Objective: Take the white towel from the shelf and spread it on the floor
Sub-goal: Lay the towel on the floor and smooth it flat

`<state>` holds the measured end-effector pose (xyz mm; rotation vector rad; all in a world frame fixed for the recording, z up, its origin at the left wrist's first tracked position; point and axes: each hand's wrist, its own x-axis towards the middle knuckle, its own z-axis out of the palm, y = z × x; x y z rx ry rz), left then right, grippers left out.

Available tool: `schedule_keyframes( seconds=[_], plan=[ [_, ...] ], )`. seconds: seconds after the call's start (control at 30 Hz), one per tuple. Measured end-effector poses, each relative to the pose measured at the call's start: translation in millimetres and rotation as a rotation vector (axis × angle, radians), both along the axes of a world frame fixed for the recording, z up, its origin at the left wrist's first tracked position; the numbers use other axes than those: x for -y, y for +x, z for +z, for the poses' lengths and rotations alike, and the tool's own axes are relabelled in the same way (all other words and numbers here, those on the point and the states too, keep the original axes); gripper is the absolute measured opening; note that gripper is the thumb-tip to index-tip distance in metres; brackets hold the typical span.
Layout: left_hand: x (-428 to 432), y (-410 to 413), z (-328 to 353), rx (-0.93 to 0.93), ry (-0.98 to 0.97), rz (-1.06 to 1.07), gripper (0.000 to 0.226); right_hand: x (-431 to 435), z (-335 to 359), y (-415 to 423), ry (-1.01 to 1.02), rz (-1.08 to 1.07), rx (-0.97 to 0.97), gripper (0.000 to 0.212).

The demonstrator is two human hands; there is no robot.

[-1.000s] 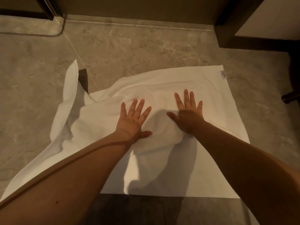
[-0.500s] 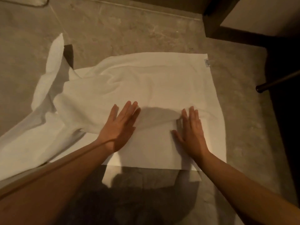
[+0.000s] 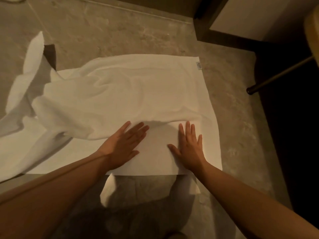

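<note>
The white towel [image 3: 131,94] lies on the grey stone floor [image 3: 120,30]. Its right part is flat, with a small label at the far right corner. Its left part is bunched into folds and trails off to the left. My left hand [image 3: 124,145] presses flat on the towel near its front edge, fingers straight. My right hand [image 3: 189,147] lies flat on the towel a little to the right, fingers spread. A raised wrinkle runs just beyond both sets of fingertips.
A dark furniture frame [image 3: 219,37] stands at the back right. A thin dark leg [image 3: 279,75] slants down to the floor at the right. A small dark object [image 3: 50,54] shows behind the towel's left fold. My shadow falls on the floor in front.
Both hands have slid back toward me across the towel, from its middle to near its front edge, staying flat. A wrinkle has gathered beyond the fingers.
</note>
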<state>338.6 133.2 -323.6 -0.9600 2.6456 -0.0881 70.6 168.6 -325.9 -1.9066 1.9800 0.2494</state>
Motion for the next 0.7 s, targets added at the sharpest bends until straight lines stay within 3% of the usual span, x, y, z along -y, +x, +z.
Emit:
schedule_keyframes(
  seconds=[0.23,0.33,0.5,0.7],
  plan=[
    [-16.8,1.2,-7.3,-0.099,0.145,-0.042,0.068,-15.2,3.8,-15.1,0.078,0.082,-0.059,0.088],
    [-29.2,-0.3,0.0,-0.105,0.194,0.043,0.073,-21.5,7.0,-19.8,0.089,0.107,-0.053,0.090],
    [-41.9,0.8,-12.1,-0.113,0.229,0.061,0.078,-40.2,9.9,-35.1,0.147,-0.062,-0.111,0.093],
    [-44.5,0.4,-10.8,-0.065,0.280,0.088,0.083,-46.9,12.8,-39.7,0.201,-0.049,-0.138,0.095]
  ],
)
